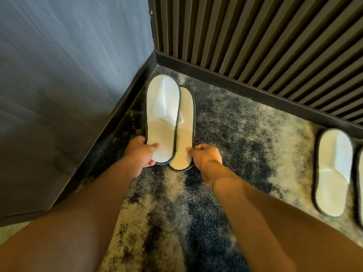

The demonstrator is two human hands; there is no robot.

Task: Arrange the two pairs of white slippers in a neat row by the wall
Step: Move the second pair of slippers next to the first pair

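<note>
Left hand fingers pinch the upper slipper heel; right hand fingers pinch the lower slipper heel beneath, overlapping on the carpet.

A smooth grey-blue wall met a dark ribbed panel wall in a corner beyond the fingertips, dark baseboard along both, mottled cream-and-black carpet (plush-looking) beneath them.

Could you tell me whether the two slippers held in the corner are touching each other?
Touching: the head view shows the left slipper overlapping the right slipper's inner edge, no carpet between them.
</note>
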